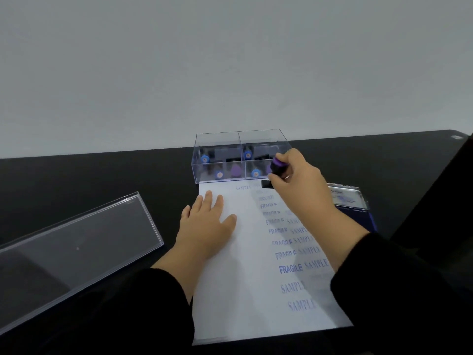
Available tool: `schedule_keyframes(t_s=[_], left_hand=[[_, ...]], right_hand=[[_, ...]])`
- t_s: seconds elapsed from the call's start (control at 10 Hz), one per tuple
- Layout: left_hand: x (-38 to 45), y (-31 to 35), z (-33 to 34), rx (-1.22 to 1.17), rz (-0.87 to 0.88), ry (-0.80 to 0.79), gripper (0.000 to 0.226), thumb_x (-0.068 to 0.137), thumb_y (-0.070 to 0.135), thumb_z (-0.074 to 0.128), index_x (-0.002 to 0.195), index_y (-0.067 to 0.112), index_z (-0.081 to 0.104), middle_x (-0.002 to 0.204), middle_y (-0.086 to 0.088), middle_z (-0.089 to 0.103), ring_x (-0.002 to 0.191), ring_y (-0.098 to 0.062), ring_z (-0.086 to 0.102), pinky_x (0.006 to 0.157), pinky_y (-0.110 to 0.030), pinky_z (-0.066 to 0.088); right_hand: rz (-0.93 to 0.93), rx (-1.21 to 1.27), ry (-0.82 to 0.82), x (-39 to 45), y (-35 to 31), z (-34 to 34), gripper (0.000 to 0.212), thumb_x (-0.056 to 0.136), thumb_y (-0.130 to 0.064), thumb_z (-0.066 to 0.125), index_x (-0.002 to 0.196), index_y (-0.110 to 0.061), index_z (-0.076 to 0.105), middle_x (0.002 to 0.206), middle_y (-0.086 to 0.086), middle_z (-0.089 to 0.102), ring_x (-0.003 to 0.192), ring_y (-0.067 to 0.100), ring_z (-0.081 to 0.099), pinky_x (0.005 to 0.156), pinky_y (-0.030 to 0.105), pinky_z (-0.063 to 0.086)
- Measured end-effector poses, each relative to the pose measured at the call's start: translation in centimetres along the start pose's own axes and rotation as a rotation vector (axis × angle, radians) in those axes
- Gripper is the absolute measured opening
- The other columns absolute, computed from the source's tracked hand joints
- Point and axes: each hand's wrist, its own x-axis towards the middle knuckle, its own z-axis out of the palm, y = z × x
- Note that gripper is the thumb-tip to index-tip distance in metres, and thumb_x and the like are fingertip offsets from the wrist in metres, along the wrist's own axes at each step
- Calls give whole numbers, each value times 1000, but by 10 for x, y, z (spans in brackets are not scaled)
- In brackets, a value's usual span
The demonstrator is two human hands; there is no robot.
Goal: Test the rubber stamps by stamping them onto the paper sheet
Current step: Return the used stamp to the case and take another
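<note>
At the paper sheet's (238,265) far edge, our right hand (302,183) grips a purple-handled stamp (277,166) — our left hand (207,219) lies flat, fingers straight, steadying the page. We judge ourselves well along: FRAGILE and SAMPLE prints fill one side, yet several stamps wait in the clear box (217,139).

"FRAGILE", "SAMPLE" on paper sheet (230,290)

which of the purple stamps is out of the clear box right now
The purple stamp gripped by the right hand, its black base at the far edge of the paper sheet. The other purple-handled one sits inside the clear box.
</note>
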Motion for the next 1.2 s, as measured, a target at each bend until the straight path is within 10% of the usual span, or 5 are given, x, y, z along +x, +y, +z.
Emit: schedule_keyframes(t_s=[1.2], left_hand=[[4, 0, 2, 3, -15, 3, 62, 99, 51, 20, 153, 27, 0, 160, 2, -11, 147, -17, -11, 117, -40, -6]], right_hand=[[-89, -85, -131, 21, 7, 73, 27, 92, -22, 56, 118, -24, 50, 106, -1, 62, 79, 17, 51, 68, 28, 42]])
